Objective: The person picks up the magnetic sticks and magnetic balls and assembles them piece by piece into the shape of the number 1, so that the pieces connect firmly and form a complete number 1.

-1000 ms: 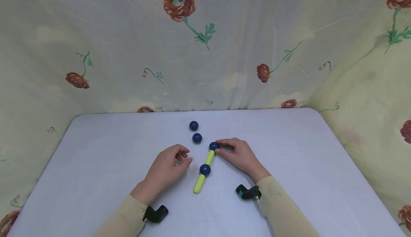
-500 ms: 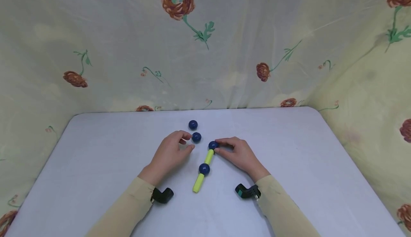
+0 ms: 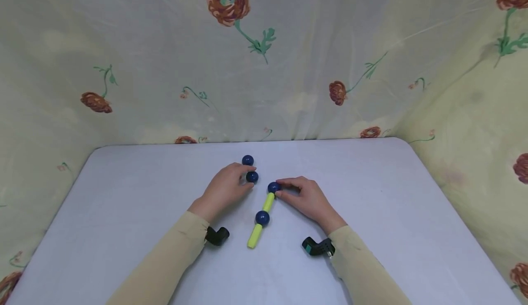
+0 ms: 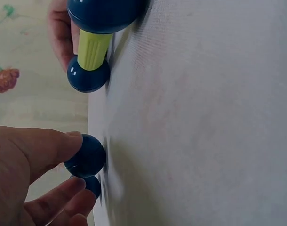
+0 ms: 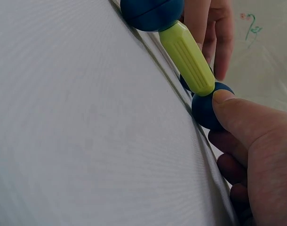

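My left hand [image 3: 224,186] pinches a dark blue ball [image 4: 89,157] between thumb and fingertips, low over the table. Just behind it sits another dark blue ball [image 3: 248,160], partly covered by my fingers in the left wrist view. My right hand [image 3: 307,199] holds the far end ball [image 5: 207,110] of a straight chain by thumb and fingers. From that ball the chain runs toward me through a yellow-green rod [image 5: 188,59], a middle blue ball [image 3: 262,218] and a second yellow-green rod [image 3: 255,236], whose near end is free.
Everything lies on a white-covered table [image 3: 354,172] with rounded far corners. A flower-patterned curtain [image 3: 297,66] hangs behind it and along its sides. Black cameras [image 3: 217,236] are strapped to both wrists.
My left hand has moved forward and to the right, from beside the chain to the nearer loose ball, and its fingers have closed around it. The right hand has stayed at the chain's end ball.
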The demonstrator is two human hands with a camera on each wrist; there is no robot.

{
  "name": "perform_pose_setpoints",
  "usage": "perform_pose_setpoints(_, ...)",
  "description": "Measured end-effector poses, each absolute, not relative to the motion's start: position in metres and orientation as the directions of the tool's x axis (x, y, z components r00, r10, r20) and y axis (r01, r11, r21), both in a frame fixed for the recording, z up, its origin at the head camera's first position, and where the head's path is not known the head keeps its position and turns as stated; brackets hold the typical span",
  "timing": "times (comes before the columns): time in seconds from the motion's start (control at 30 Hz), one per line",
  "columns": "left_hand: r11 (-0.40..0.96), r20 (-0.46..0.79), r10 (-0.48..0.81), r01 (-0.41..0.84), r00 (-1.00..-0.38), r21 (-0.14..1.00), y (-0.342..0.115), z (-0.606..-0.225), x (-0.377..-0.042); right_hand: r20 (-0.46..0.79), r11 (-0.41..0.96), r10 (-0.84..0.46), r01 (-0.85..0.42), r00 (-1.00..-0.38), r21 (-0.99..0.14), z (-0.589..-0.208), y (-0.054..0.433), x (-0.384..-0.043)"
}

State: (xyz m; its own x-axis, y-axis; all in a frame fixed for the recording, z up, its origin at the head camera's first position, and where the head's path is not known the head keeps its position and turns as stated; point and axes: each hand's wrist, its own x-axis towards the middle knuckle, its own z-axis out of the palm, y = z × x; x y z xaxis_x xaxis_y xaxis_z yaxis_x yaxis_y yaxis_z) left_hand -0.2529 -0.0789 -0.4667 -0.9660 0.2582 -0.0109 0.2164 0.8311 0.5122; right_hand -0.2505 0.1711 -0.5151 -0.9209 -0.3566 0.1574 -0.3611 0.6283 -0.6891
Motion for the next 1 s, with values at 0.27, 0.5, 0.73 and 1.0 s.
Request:
perform_pose_setpoints(0.27,0.838,0.021,0.28,0.254,-0.96,0.483,-0.078,-0.471,-0.257,0.158,0.619,-0.36,-0.363,-0.919,-0.697,-0.515,0.171,-0.251)
perform_pose_setpoints(0.5,0.838,0.027,0.276,0.254,-0.961,0.483,-0.076,-0.471,-0.258,0.161,0.621,-0.362,-0.366,-0.918,-0.693,-0.515,0.172,-0.251)
perform_pose_setpoints(0.73,0.837,0.016,0.243,0.218,-0.97,0.502,-0.076,-0.469,-0.253,0.16,0.629,-0.363,-0.368,-0.918,-0.685,-0.516,0.172,-0.252)
perform_pose_setpoints(1.0,0.813,0.027,0.195,0.177,-0.98,0.554,-0.084,-0.467,-0.241,0.165,0.633,-0.359,-0.37,-0.919,-0.68,-0.516,0.172,-0.252)
